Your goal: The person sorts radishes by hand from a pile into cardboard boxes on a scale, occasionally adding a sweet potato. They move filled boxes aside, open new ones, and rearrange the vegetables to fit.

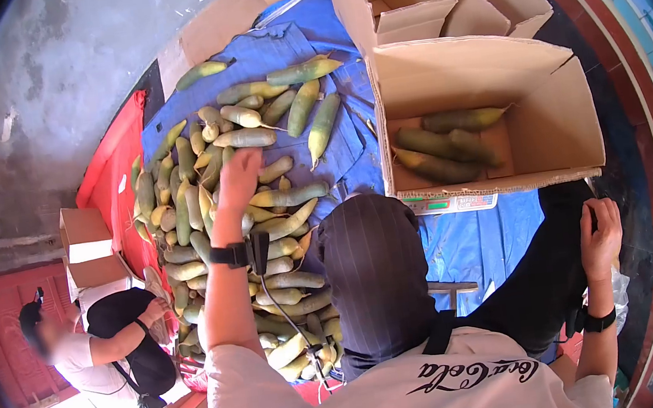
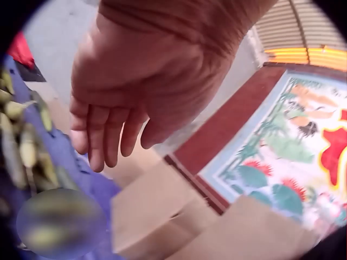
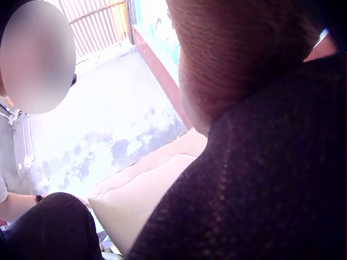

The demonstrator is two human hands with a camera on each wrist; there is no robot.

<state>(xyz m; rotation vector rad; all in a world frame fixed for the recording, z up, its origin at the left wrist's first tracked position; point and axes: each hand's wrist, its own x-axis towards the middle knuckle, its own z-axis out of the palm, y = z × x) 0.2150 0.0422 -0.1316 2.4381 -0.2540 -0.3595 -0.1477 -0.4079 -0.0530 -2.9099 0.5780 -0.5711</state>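
In the head view, my left hand [image 1: 241, 178] is over a heap of long green radishes [image 1: 245, 138]. The left wrist view shows that hand [image 2: 138, 92] with its fingers hanging loose and nothing in them; radishes [image 2: 28, 146] lie off to its left. My right hand [image 1: 601, 235] rests at my dark-trousered leg, holding nothing, its fingers loosely curled. Only its wrist side [image 3: 238, 59] shows in the right wrist view, against dark cloth. Several radishes [image 1: 437, 147] lie inside an open cardboard box [image 1: 480, 65], which stands on a scale [image 1: 455, 204].
More cardboard boxes [image 1: 418, 20] stand behind the open one. Blue sheeting [image 1: 468, 248] lies under the heap, with red cloth [image 1: 109, 168] along its left side. Another person [image 1: 94, 351] sits at the left near small boxes [image 1: 86, 231]. A tiled wall edge [image 1: 627, 81] runs along the right.
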